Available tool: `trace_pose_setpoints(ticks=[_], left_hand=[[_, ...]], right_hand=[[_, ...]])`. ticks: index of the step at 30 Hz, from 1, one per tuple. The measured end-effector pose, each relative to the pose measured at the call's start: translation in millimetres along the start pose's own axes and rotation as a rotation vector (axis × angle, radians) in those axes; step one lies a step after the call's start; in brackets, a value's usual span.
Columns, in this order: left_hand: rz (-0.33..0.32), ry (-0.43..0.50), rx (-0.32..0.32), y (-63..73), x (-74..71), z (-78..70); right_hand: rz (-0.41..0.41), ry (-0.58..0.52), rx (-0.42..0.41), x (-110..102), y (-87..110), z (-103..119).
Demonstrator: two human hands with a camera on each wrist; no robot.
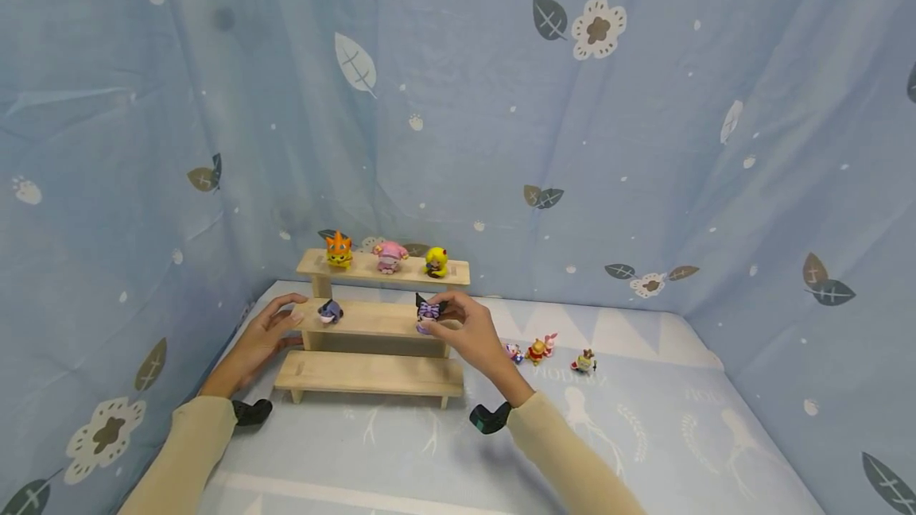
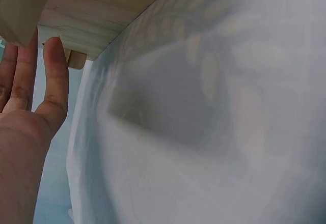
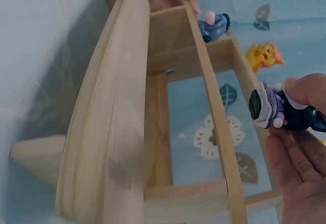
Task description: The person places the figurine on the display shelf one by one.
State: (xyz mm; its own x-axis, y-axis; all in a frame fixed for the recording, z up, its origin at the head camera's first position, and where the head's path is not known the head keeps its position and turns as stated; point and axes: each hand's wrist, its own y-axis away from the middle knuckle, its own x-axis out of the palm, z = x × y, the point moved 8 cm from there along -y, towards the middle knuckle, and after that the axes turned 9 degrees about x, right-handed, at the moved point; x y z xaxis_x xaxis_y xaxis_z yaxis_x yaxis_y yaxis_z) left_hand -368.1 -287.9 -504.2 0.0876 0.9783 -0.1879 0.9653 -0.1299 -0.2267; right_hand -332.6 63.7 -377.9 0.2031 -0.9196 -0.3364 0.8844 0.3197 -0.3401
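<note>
A three-step wooden display rack (image 1: 368, 373) stands on the cloth-covered surface. My right hand (image 1: 472, 332) pinches a small purple-and-black figurine (image 3: 277, 107) between thumb and fingers, over the right part of the middle step. My left hand (image 1: 268, 332) is at the left end of that step, its fingers (image 2: 55, 71) fairly straight against the wood. Close to it on the step sits a blue-grey donkey figurine (image 1: 331, 311). Along the top step are an orange-and-yellow figurine (image 1: 339, 251), a pink figurine (image 1: 390, 257) and a yellow-haired figurine (image 1: 436, 262).
Right of the rack, several more figurines lie or stand on the cloth: a white-and-purple one (image 1: 514, 353), a yellow-and-red bear (image 1: 536, 351), a pink one (image 1: 549, 344) and one with brown antlers (image 1: 584, 362). Patterned blue curtains (image 1: 465, 141) enclose the area.
</note>
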Motion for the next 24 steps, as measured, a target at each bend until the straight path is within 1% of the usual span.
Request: trace_pose_setpoints(ticks=[5,12,13,16,24], left_hand=[[-0.003,-0.004,-0.012,0.9,0.7,1.5],[0.001,-0.001,-0.005,0.0,0.7,2.4],[0.001,0.0,-0.003,-0.3,0.6,2.4],[0.002,0.004,0.0,-1.1,0.2,2.1],[0.0,0.002,0.001,-1.6,-0.5,2.0]], right_hand=[[0.031,-0.008,-0.018,10.8,-4.5,0.1],[0.031,0.002,0.012,28.0,-20.0,-29.2],[0.032,0.002,0.012,29.9,-21.7,-30.8],[0.038,-0.009,0.005,35.0,-25.2,-31.9],[0.055,-0.006,-0.057,47.3,-32.7,-27.5]])
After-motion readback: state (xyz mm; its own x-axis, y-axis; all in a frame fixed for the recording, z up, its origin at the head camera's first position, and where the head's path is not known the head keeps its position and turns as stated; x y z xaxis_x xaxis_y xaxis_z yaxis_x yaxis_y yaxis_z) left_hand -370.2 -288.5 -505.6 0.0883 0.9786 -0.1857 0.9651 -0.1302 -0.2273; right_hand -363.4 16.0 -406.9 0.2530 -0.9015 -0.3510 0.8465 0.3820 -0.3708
